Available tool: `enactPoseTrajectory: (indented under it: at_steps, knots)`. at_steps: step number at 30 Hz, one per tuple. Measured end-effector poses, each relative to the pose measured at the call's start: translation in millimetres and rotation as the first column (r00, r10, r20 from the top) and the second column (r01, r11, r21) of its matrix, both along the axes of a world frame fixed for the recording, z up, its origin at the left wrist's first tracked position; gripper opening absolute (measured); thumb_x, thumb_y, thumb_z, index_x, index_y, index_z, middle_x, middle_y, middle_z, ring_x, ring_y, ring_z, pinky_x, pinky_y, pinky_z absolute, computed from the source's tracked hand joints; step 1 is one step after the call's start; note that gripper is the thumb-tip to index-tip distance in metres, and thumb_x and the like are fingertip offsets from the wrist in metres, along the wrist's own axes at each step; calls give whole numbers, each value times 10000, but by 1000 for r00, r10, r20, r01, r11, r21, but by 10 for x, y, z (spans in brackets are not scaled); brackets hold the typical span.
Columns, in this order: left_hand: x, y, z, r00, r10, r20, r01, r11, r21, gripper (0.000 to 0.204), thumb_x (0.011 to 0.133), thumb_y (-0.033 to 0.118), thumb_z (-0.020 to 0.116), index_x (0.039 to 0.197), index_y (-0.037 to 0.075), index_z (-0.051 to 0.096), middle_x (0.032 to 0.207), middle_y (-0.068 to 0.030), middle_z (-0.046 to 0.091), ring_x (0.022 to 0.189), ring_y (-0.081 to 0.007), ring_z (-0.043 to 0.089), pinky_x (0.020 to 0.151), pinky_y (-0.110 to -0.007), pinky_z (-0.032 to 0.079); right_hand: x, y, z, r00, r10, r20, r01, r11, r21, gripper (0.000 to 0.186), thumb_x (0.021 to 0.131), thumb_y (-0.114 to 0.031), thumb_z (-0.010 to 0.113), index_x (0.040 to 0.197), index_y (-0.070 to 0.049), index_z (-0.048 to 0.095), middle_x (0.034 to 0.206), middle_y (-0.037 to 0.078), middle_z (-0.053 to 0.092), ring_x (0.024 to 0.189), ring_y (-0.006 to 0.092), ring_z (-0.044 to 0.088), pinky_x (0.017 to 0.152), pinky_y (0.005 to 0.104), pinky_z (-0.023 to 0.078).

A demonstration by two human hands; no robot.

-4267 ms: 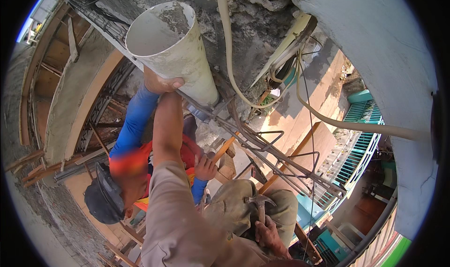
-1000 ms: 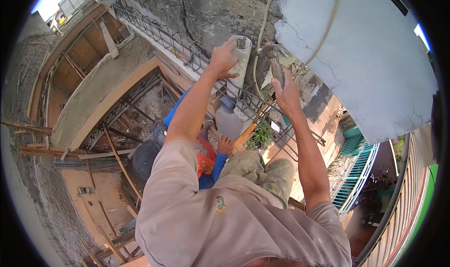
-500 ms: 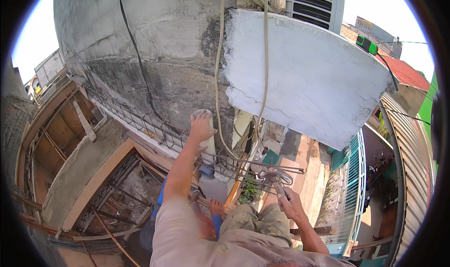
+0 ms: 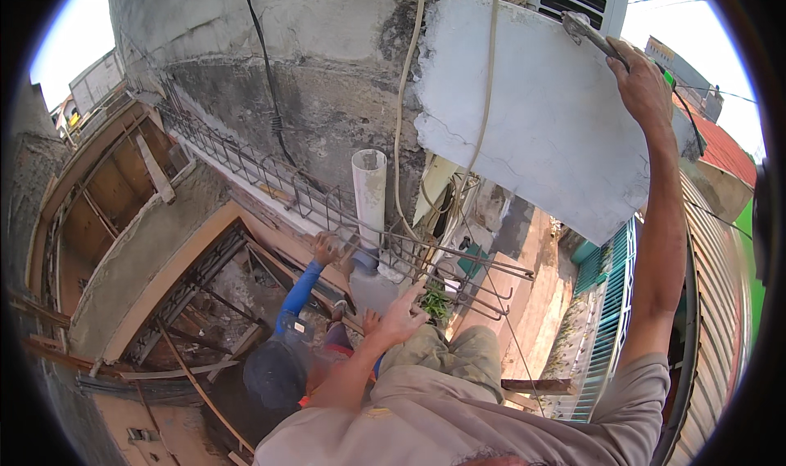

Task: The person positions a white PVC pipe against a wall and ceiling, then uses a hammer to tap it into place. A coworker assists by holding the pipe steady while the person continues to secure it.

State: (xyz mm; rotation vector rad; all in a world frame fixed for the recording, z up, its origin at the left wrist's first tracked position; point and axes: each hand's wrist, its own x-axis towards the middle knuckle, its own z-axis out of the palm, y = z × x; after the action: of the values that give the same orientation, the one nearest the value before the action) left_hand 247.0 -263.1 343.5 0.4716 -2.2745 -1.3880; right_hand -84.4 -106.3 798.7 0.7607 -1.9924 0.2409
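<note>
My right hand (image 4: 643,85) is raised at the far right, wrapped round the handle of a hammer (image 4: 583,29). The hammer's head is over the top edge of a white plastered slab (image 4: 532,114). Low in the middle, my left hand (image 4: 399,320) has its index finger stretched out toward bent steel bars, and I see nothing in it. Just beyond it a white plastic pipe (image 4: 370,196) stands upright, its top end open, beside a rebar cage (image 4: 270,175). My right hand partly hides a green and black device (image 4: 670,78) on the slab.
Below left, a co-worker in a dark cap (image 4: 274,373) reaches a blue-sleeved arm (image 4: 301,288) to the rebar. Pale cables (image 4: 401,130) hang before the wall. Hooked bar ends (image 4: 499,302) jut out ahead of my legs. A teal fence (image 4: 610,302) and corrugated roof (image 4: 720,302) lie right.
My left hand has left the pipe's top and come down toward me. My right hand has swung the hammer up from beside my knees to the slab's top. The co-worker's hand has reached the rebar.
</note>
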Motion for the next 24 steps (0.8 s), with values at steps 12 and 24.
enactPoseTrajectory:
  at_steps: [12,24]
  knots:
    - [618,-998,2387,565,170,-807,-413,905,-99,473,912,55,766,1335,-46,582,1209,-175,689,1013,-204,711,872,-309,565,-528,-835,402,874,378,306,-434,889,142,328,878,-147,682,1181,-46,755,1095,196,762,1068,305,711,979,411,534]
    - [-918,-483,2456,930,-342,-136,233,834,-500,536,848,175,833,1311,-15,641,1213,-150,716,1104,-226,693,978,-341,531,-1074,-309,883,912,384,145,-405,901,154,352,931,-229,621,1190,-26,747,1171,232,732,1145,364,686,1013,424,519]
